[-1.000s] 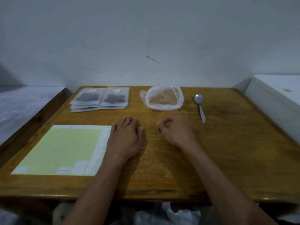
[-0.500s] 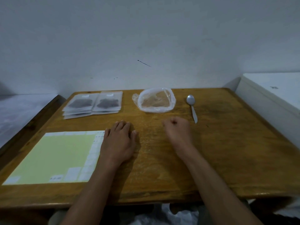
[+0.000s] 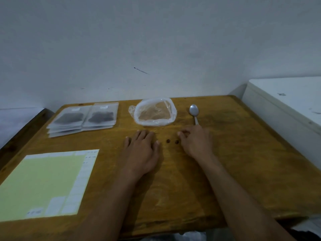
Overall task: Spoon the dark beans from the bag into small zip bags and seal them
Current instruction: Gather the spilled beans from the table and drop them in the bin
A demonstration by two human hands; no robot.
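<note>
My left hand (image 3: 142, 150) lies flat on the wooden table (image 3: 234, 153), fingers straight. My right hand (image 3: 197, 141) rests to its right with fingers loosely curled and nothing in it; its knuckles sit just below the handle end of a metal spoon (image 3: 194, 110). Two loose dark beans (image 3: 172, 141) lie on the wood between my hands. Beyond them a clear plastic bag (image 3: 154, 113) stands open and looks empty of beans. At the back left is a stack of small zip bags (image 3: 83, 117) holding dark beans, lying flat.
A pale yellow-green label sheet (image 3: 43, 185) lies at the table's front left. A white cabinet (image 3: 286, 105) stands against the right edge and a grey surface (image 3: 15, 122) lies to the left. The wall runs right behind the table.
My right hand has shifted right toward the spoon handle, uncovering two beans on the wood. My left hand stays flat. The camera view has tilted slightly.
</note>
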